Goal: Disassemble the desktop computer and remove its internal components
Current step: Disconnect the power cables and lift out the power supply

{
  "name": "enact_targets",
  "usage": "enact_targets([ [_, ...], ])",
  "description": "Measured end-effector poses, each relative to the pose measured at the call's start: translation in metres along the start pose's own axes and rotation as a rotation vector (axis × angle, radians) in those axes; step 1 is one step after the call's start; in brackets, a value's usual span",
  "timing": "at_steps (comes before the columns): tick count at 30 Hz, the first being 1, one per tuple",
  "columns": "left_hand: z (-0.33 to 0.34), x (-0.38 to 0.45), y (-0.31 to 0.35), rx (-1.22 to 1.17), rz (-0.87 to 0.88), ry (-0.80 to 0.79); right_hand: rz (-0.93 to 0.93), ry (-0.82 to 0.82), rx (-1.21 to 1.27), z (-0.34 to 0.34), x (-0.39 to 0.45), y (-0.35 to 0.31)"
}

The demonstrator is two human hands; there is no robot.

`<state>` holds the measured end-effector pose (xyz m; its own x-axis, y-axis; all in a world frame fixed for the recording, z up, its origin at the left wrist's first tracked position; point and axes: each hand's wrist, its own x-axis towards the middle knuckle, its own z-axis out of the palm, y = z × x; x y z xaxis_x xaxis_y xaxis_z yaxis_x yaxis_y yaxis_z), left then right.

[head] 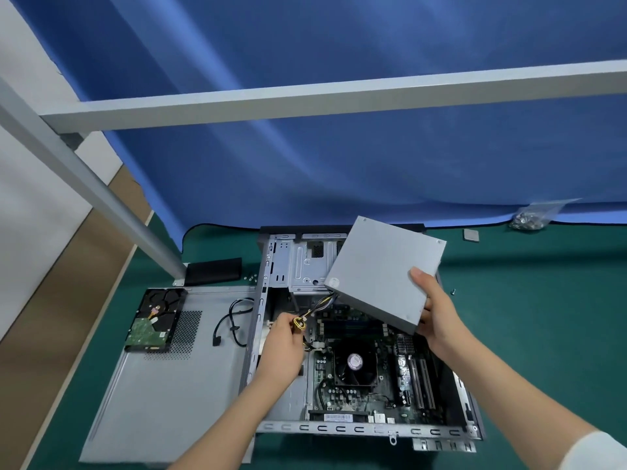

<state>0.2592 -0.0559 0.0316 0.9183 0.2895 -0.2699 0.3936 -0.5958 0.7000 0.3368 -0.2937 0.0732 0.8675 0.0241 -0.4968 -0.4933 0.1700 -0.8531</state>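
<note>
Currently the right hand (437, 312) grasps the grey power supply unit (385, 271) by its near right corner, thumb on the top face and fingers under the side, holding it tilted above the far right part of the open computer case (356, 429). A bundle of yellow and black cables (317, 308) runs from the unit's near left corner down toward the left hand (283, 347), which pinches the yellow connector end (298, 323) between curled fingers over the left half of the case.

Case lies on its side on the green worktop (543, 334), interior facing up. Motherboard (380, 385) sits inside, with the CPU cooler fan (354, 362) near its middle and dark expansion slots (422, 381) to the right of the fan. Empty metal drive bays (298, 262) occupy the far end of the case.

Detached grey side panel (163, 378) lies flat just left of the case, toward the worktop's left edge. On the panel: a hard drive (156, 320), circuit board side up, at the far left corner, and a loose black cable (232, 320) near the panel's right edge. A black rectangular piece (213, 271) lies just beyond the panel.

Toward the far right edge of the worktop: a clear plastic bag of small hardware (532, 217), a small grey square part (471, 235), and a single screw (453, 292) just right of the case. Blue cloth backdrop (339, 157) hangs behind, crossed by a grey metal frame (305, 96).
</note>
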Motion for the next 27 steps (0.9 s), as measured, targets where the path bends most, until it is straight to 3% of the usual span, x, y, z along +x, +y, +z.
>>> enact_targets([
  [6,0.007,-0.003,-0.010,-0.077,-0.132,-0.064,-0.002,-0.005,-0.012,0.002,0.001,-0.002],
  [15,0.023,-0.011,-0.018,-0.446,-0.226,-0.071,-0.021,-0.024,-0.088,0.007,-0.002,-0.003],
  [21,0.033,-0.012,-0.017,-0.527,-0.364,0.115,-0.020,-0.014,-0.158,0.013,-0.003,-0.003],
  [27,0.038,-0.007,-0.011,-0.431,-0.323,0.190,-0.009,-0.019,-0.177,0.017,-0.008,0.001],
])
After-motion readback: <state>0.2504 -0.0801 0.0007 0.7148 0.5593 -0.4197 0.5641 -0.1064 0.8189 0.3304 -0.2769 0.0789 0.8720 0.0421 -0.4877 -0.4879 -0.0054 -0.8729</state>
